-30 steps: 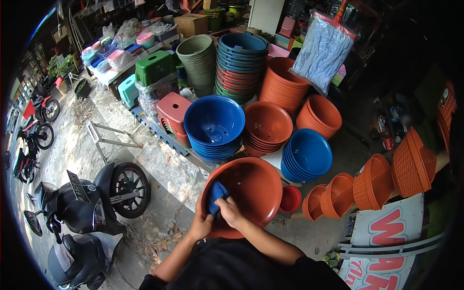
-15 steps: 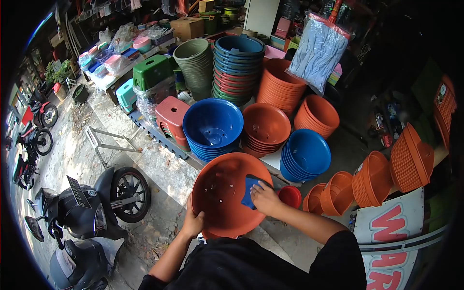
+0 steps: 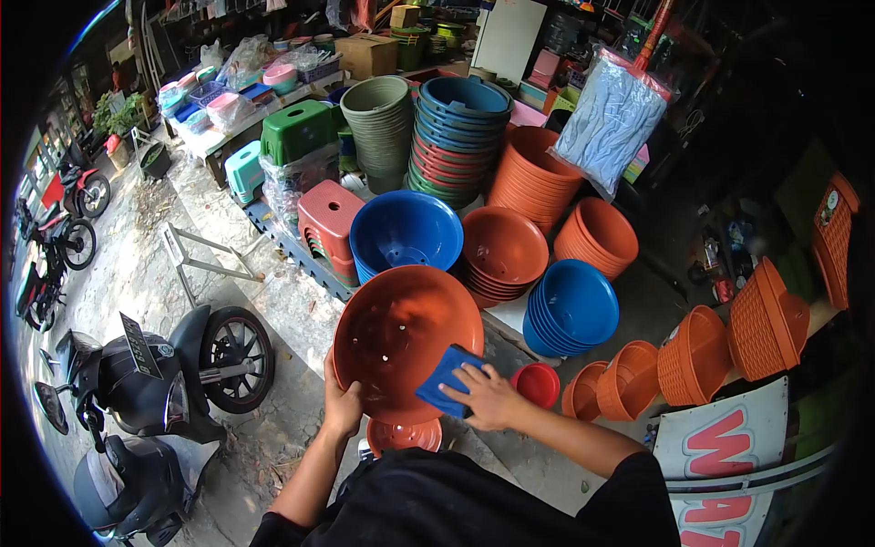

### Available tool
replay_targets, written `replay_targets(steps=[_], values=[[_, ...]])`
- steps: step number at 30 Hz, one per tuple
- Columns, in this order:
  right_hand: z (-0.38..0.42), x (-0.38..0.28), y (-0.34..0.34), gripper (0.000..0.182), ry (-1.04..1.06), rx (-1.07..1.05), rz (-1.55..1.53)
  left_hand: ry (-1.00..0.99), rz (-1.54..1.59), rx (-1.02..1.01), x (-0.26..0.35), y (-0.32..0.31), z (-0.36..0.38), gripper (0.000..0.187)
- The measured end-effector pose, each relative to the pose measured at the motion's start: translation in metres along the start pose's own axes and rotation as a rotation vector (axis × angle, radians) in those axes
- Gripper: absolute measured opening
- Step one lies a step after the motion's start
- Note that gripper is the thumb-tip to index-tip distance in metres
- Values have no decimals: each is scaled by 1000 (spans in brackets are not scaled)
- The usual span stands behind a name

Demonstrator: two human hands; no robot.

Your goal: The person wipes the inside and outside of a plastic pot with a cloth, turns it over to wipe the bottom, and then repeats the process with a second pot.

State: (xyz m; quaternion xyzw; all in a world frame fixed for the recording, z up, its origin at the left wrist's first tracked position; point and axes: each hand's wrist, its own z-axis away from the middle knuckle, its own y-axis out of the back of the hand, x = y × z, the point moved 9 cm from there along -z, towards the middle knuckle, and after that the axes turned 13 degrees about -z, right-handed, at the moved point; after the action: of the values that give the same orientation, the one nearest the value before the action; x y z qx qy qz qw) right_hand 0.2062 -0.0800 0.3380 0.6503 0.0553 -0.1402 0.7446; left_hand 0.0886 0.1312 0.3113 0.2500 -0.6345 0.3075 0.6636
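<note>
A large orange plastic basin (image 3: 401,314) is tilted up before my body, with small holes in its bottom. My left hand (image 3: 343,406) grips its rim at the lower left, fingers hidden behind the wall. My right hand (image 3: 485,397), fingers somewhat spread, presses a folded blue cloth (image 3: 439,383) against the basin's inner wall at the lower right. Under the basin, close to my shirt, another orange pot (image 3: 406,436) shows partly. A small red bowl (image 3: 536,387) lies just right of my right hand.
Stacked blue pots (image 3: 574,305), orange pots (image 3: 506,242) and a blue basin (image 3: 406,228) stand ahead. Wicker-pattern orange planters (image 3: 693,356) line the right, above a lettered sign (image 3: 729,447). A parked motorcycle (image 3: 155,383) is at left; a wrapped mop head (image 3: 611,118) hangs at upper right.
The basin has shifted left and tilted more, uncovering the pot beneath. My right hand and the cloth have moved left and down along the inner wall. My left hand still holds the rim.
</note>
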Motion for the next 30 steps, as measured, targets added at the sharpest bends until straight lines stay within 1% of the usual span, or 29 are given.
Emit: replay_targets(steps=[1, 3, 5, 7, 8, 9, 11, 12, 13, 15, 16, 17, 19, 20, 22, 23, 24, 25, 26, 27, 28, 29, 30], values=[[-4, -15, -8, 76, 2, 73, -46, 1, -2, -1, 1, -3, 2, 82], [-17, -43, -18, 75, -31, 118, -178, -29, -17, 31, 6, -5, 2, 78], [-36, -63, -21, 74, -74, 103, -224, -30, -39, 29, 5, -10, 3, 77], [-50, -71, -20, 75, -103, 195, -414, -30, -58, 25, 8, -18, 7, 76], [-55, -72, -19, 68, -108, 162, -455, 96, -3, 29, 4, -21, 12, 76], [-56, -68, -18, 68, -114, 166, -458, 221, 51, 34, -1, -23, 15, 76], [-52, -69, 0, 59, 27, 395, -402, 217, 60, 32, 5, -26, 13, 77], [-50, -65, -5, 55, 33, 395, -421, 213, 72, 38, 6, -26, 13, 78], [-46, -58, -9, 55, 34, 395, -420, 211, 72, 38, 6, -24, 11, 78], [-35, -48, -25, 57, 77, 230, -296, 141, 91, -55, 7, -19, 3, 79], [-23, -51, -8, 46, 190, 295, -193, 106, 30, -83, 11, -15, -2, 78], [-14, -37, -4, 46, 196, 292, -190, 134, -4, -176, 16, -10, -3, 80], [3, -25, -3, 33, 387, 269, -53, 102, -149, -376, 26, 1, -14, 81], [5, -21, 2, 33, 393, 267, -51, 73, -217, -441, 54, -3, -13, 81], [11, -24, 18, 27, 455, 399, 121, 46, -223, -431, 66, -3, -24, 80], [9, -25, 18, 27, 460, 400, 127, 20, -231, -426, 73, -4, -29, 80], [3, -25, 19, 28, 406, 456, 153, -23, -234, -313, 84, -2, -37, 77], [-4, -26, 21, 29, 354, 512, 181, -32, -233, -307, 80, -9, -36, 77], [-11, -33, 18, 29, 363, 514, 188, -73, -301, -168, 71, -5, -34, 76], [-19, -35, 22, 31, 277, 572, 126, -113, -368, -28, 65, -1, -27, 77], [-25, -37, 24, 33, 184, 629, 64, -100, -422, -35, 56, -13, -10, 78], [-31, -51, 24, 33, 186, 627, 74, -85, -471, -43, 42, -26, 10, 79], [-38, -57, 26, 35, 93, 637, 44, -6, -350, -38, 17, -36, 25, 69]])
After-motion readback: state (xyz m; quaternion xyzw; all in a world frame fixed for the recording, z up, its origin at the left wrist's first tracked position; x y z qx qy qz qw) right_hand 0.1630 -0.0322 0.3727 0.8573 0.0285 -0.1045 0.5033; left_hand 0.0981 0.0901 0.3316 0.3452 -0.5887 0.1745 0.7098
